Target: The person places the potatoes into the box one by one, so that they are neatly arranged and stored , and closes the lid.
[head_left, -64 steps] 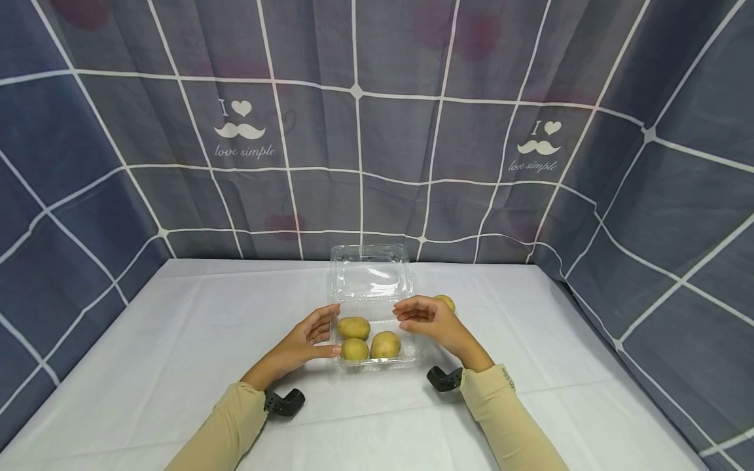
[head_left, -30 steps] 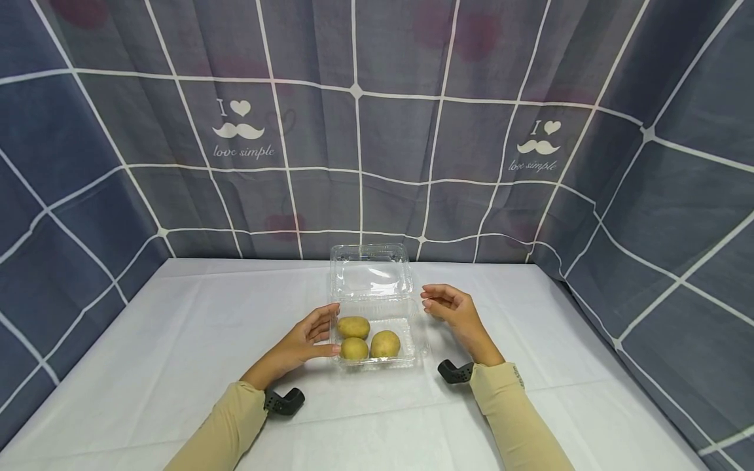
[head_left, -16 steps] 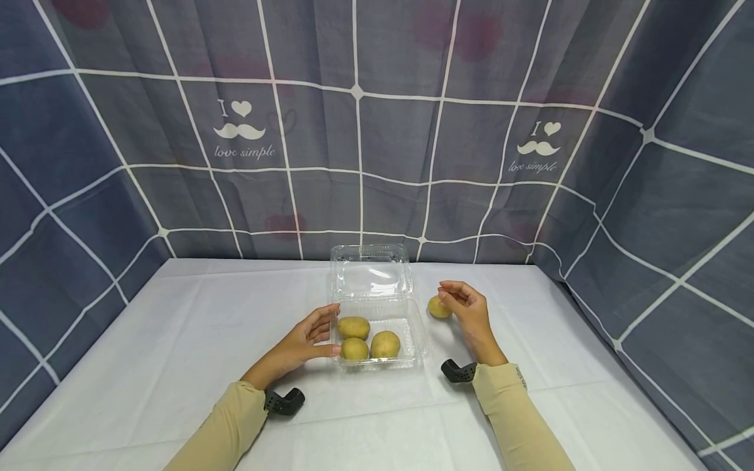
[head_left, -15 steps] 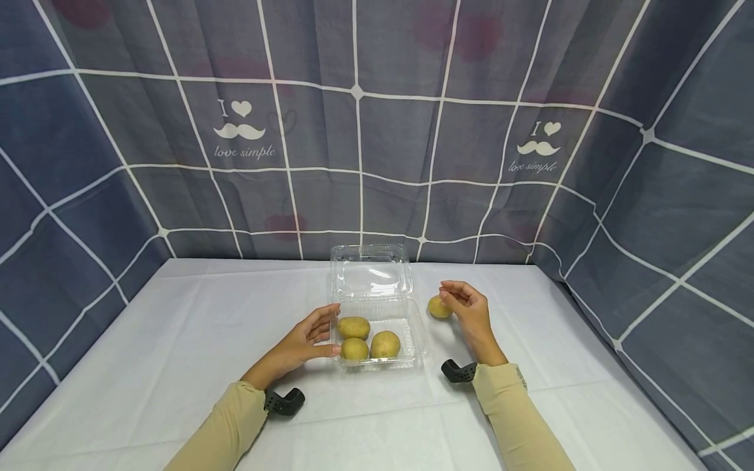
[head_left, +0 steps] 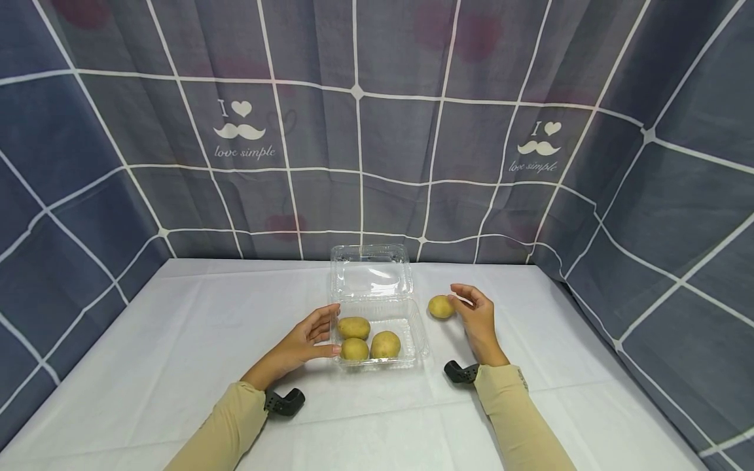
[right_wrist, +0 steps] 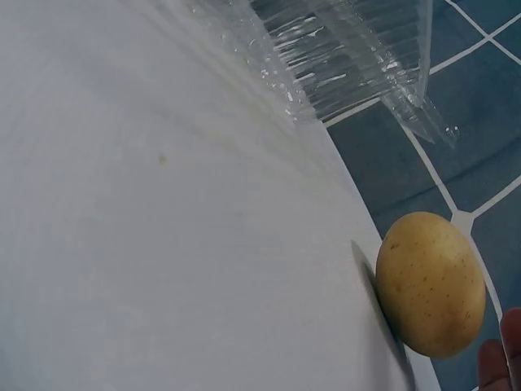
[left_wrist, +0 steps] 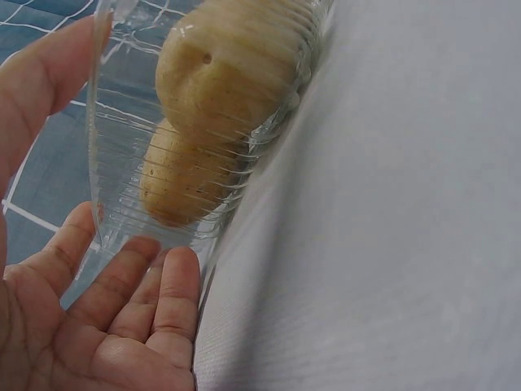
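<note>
A clear plastic clamshell box (head_left: 402, 325) stands on the table with its lid (head_left: 372, 273) raised at the back. Three potatoes lie inside: an oblong potato (head_left: 353, 328) behind, a round potato (head_left: 354, 349) at front left and another potato (head_left: 385, 345) to its right. My left hand (head_left: 302, 341) rests along the box's left side, thumb and fingertips at the wall, fingers loosely bent. Right of the box a single potato (head_left: 441, 307) sits on the cloth. My right hand (head_left: 478, 322) is just right of it; in the right wrist view, its fingertips (right_wrist: 493, 362) appear beside the potato.
A white cloth (head_left: 194, 366) covers the table. Behind and at both sides hangs a dark checked curtain (head_left: 394, 137) with white lines. Black wrist cameras sit at the left cuff (head_left: 285, 402) and the right cuff (head_left: 461, 372).
From over the box's right side, my right hand has moved right past the loose potato, uncovering it. My left hand and the box have stayed in place.
</note>
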Motion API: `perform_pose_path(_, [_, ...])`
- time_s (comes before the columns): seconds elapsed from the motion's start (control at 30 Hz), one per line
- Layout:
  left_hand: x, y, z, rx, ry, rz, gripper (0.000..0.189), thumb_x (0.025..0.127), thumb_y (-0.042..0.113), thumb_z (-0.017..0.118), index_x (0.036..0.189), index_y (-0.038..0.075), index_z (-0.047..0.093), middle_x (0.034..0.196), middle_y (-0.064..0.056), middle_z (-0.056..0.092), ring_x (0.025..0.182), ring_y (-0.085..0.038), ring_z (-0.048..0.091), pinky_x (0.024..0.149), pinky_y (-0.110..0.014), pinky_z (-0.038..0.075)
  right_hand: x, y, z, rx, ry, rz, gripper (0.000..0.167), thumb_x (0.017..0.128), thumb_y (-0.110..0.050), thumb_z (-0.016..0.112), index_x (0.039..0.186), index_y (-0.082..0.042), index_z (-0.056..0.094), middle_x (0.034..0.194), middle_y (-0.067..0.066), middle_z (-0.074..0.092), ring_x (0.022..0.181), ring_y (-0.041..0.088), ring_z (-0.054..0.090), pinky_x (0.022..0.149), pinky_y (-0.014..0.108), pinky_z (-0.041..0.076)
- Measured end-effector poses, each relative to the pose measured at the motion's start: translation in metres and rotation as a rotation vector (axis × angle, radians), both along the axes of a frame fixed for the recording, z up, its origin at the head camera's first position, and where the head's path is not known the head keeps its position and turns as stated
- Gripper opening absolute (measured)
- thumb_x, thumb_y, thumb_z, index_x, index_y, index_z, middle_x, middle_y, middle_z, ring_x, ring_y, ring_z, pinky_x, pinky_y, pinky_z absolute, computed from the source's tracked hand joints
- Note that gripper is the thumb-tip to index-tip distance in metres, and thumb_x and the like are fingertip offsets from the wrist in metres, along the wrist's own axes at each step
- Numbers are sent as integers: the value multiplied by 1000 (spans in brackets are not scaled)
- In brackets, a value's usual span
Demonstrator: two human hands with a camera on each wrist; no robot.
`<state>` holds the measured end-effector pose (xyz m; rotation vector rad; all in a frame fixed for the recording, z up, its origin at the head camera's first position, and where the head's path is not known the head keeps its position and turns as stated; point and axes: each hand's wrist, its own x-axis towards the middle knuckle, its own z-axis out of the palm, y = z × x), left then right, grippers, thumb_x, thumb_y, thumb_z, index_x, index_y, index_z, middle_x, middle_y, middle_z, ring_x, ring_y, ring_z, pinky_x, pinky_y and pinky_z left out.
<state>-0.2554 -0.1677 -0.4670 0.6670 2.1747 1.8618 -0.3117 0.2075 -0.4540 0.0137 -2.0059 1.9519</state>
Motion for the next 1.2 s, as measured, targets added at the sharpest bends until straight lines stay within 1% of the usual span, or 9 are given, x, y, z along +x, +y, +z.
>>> perform_pose_path(0.2, [-1,0,0,8,-3,0,94,93,8,85,166,-8,27,167,-34,33,156,-53,32,126,-56,37,-1,4,-5,19,-72,16,34,100,6,69,132,16,63,135,24,66,125,20,55,104,18,47])
perform_pose_path(0.37, [-1,0,0,15,-5,3,95,93,8,86,166,-8,27,167,-34,33,156,-53,31,126,-55,36,-3,7,-8,15,-134,37,38,101,5,68,137,13,62,142,21,63,134,28,52,100,13,47])
perform_pose_path(0.5, [0,0,-1,18,-8,3,95,93,8,86,166,-8,27,167,-35,33,156,-53,31,126,-54,36,-5,8,-10,20,-161,73,43,101,5,65,142,14,57,149,26,58,140,32,50,100,12,45])
perform_pose_path(0.57, [-1,0,0,18,-8,4,95,93,8,86,166,-9,27,167,-35,32,156,-53,31,126,-55,36,-5,9,-10,26,-172,96,46,101,6,64,145,15,54,152,29,55,142,33,48,107,16,44])
perform_pose_path(0.73, [0,0,1,10,-2,3,94,93,7,85,166,-9,26,168,-35,31,155,-54,31,126,-57,36,-6,10,-10,60,-211,142,53,100,7,61,151,13,50,158,31,49,150,38,44,128,38,35])
perform_pose_path(0.9, [0,1,1,7,-6,5,93,94,6,84,166,-8,27,168,-35,31,156,-53,30,126,-56,36,-5,11,-8,116,-241,184,58,102,4,59,157,13,44,163,32,43,156,41,36,131,47,28])
perform_pose_path(1.0, [0,1,1,3,-7,6,92,94,6,84,166,-6,28,168,-34,31,156,-53,30,126,-56,36,-5,11,-7,156,-259,190,58,102,4,59,157,14,43,165,32,41,156,41,37,129,42,32])
perform_pose_path(1.1, [-1,0,1,-3,-6,4,92,94,7,84,167,-6,28,168,-34,31,156,-53,30,126,-58,35,-5,11,-8,176,-279,182,57,102,3,59,156,13,46,164,32,43,153,40,41,118,25,42])
perform_pose_path(1.2, [-1,0,1,-2,-10,6,93,94,8,84,167,-6,28,169,-34,31,156,-53,30,126,-60,34,-5,12,-9,169,-284,180,55,101,4,61,154,13,49,162,32,45,151,39,43,107,13,43])
